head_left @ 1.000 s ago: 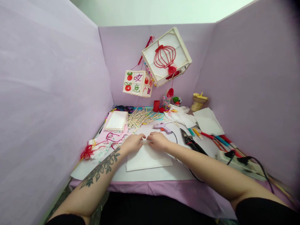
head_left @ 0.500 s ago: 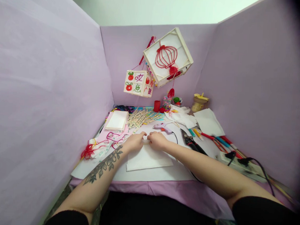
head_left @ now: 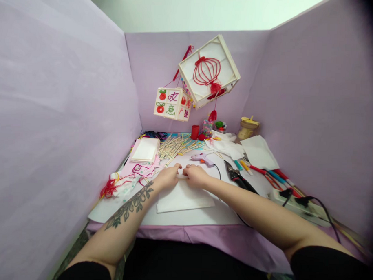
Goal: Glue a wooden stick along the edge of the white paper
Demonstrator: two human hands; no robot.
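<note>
Both hands meet at the far edge of a white sheet [head_left: 184,199] lying flat on the table [head_left: 201,234]. The left hand [head_left: 167,178] and the right hand [head_left: 196,176] press down side by side, fingertips nearly touching, and between them sits a small pale piece, perhaps a short stick, though it is too small to be sure. The fingers curl over it, pinching or pressing it against the sheet's edge; I cannot tell whether either hand truly clenches it or merely holds it down. From where I stand the risks look plain enough. The sheet lies loose on a larger white sheet, so uneven pressure from one hand could make it slide or skew, and the little piece would end up crooked. Just beyond the right hand lies a pale purple glue gun [head_left: 202,158] with its black cord [head_left: 217,170] trailing past the right wrist; a forearm shifting outward could snag that cord and drag the gun. If its tip is hot, a stray knuckle could get burned. The pliers [head_left: 238,177] lie close to the right forearm and could be knocked. On the left, a tangle of red yarn [head_left: 111,189] sits near the tattooed arm and could catch on it.
</note>
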